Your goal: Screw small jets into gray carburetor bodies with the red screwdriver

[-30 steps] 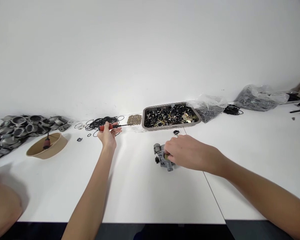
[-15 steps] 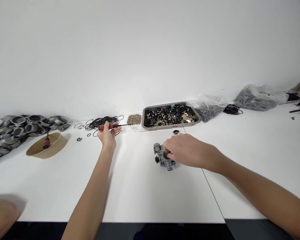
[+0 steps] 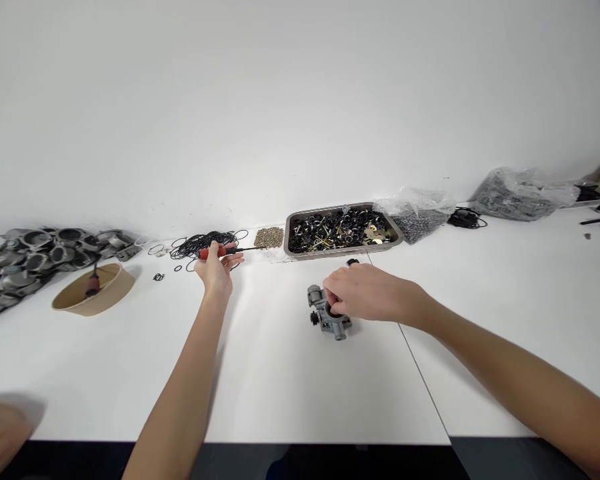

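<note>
My left hand (image 3: 214, 272) is closed round the red handle of a screwdriver (image 3: 211, 253), its dark shaft pointing right over the back of the table. On the white table in front of me rests a grey metal carburetor body (image 3: 338, 328) with a round bore and a black knob on its left side. My right hand (image 3: 363, 293) reaches over it from the right, fingers pinched together at the bore. Whatever those fingertips hold is hidden. Just behind this hand, a small black knob-like part (image 3: 353, 262) shows.
A metal tray (image 3: 330, 254) of mixed small parts stands along the wall, beside small brass pieces (image 3: 269, 238) and black rubber rings (image 3: 200, 245). Left are a tan bowl (image 3: 115, 293) holding another screwdriver (image 3: 93, 285) and piled grey castings (image 3: 35, 257). Plastic bags (image 3: 520, 193) lie right.
My right hand has shifted slightly up and left over the bore; a brass-coloured piece seen under its fingers earlier no longer shows. My left hand and the screwdriver have stayed nearly still.
</note>
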{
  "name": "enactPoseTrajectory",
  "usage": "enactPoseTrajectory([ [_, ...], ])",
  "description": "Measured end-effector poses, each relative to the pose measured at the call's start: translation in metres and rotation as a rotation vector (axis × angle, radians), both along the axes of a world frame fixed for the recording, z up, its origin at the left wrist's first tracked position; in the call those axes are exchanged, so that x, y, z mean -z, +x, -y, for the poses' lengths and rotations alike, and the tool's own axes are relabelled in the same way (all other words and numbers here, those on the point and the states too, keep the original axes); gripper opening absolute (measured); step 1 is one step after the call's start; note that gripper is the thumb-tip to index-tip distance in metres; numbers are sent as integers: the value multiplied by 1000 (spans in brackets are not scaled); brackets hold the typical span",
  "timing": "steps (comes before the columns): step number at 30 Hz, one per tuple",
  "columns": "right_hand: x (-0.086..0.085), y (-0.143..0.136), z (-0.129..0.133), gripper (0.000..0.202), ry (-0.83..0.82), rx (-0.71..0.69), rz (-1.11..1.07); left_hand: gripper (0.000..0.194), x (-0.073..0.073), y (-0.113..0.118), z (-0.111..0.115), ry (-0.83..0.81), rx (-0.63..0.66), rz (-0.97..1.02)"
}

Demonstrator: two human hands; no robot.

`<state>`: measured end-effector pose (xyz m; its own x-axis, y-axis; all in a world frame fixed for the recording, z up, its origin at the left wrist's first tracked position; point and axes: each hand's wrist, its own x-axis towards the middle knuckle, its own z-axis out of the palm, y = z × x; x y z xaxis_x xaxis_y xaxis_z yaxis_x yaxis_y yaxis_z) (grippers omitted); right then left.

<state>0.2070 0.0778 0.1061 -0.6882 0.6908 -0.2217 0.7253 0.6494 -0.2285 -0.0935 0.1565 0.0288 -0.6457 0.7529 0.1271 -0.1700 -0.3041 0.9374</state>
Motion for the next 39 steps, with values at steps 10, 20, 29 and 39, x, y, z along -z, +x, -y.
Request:
enactPoseTrajectory([
  [10, -1, 3, -10, 7, -118, 51, -71, 20, 0, 0, 1, -2, 1, -2],
  [20, 0, 4, -18, 8, -183, 32, -64, 19, 1, 1, 1, 2, 18, -4],
  [29, 4, 5, -23, 17, -195, 75, -53, 19, 3, -1, 0, 2, 43, -4],
  [39, 4, 5, -27, 17, -271, 72, -48, 19, 2, 0, 2, 7, 81, 13],
])
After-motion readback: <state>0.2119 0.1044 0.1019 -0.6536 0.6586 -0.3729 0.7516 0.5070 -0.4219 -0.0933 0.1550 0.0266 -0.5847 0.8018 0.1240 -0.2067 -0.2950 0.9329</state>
